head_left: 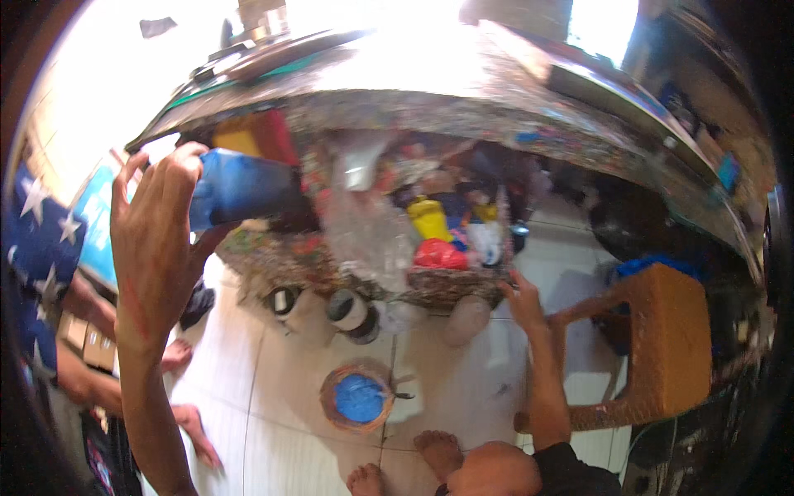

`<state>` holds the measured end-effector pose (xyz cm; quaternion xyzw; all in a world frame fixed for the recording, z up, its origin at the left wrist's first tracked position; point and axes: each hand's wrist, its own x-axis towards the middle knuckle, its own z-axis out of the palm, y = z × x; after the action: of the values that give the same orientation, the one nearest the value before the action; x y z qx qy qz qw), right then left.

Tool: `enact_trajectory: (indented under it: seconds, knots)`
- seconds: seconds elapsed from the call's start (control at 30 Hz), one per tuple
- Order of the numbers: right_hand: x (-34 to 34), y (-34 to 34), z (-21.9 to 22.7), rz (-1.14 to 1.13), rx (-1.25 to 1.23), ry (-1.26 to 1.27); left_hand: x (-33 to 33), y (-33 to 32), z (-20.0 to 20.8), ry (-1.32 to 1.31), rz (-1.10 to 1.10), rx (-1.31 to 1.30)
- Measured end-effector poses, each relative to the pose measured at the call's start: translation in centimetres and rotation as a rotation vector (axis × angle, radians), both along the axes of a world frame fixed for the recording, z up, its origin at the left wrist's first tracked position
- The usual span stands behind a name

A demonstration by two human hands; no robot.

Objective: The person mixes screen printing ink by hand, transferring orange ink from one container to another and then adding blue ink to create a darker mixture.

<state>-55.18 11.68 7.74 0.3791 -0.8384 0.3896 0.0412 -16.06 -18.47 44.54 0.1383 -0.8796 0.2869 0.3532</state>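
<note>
My left hand (161,198) is raised at the left of the head view, its fingers and thumb closed around a blue cylindrical container (240,188). The container is tilted on its side and blurred; I cannot make out its contents. Lower and to the right, my right hand (523,304) is by the front right corner of a paint-spattered lower shelf (380,285). Its fingers look stretched out and slightly apart, and whether they touch the shelf edge is unclear. Close to it on the shelf lie a red bundle (440,255), a yellow container (428,219) and a white one (486,241).
A spattered workbench (447,116) spans the far side above the shelf. An orange-brown stool (674,347) stands at right. On the tiled floor are a tub of blue paint (360,398) and several cans (351,314). Another person's leg (95,380) is at left.
</note>
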Motion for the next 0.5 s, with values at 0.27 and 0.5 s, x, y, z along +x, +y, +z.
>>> enact_trajectory:
  seconds: [0.27, 0.5]
  knots:
    - [14.1, 0.1, 13.5, -0.02, -0.388, -0.028, 6.0, 6.8, 2.7, -0.276, 0.08, 0.208]
    - [31.1, -9.8, 13.8, 0.965, 0.085, -0.23, 10.1, 9.7, -11.5, -0.275, -0.206, 0.648]
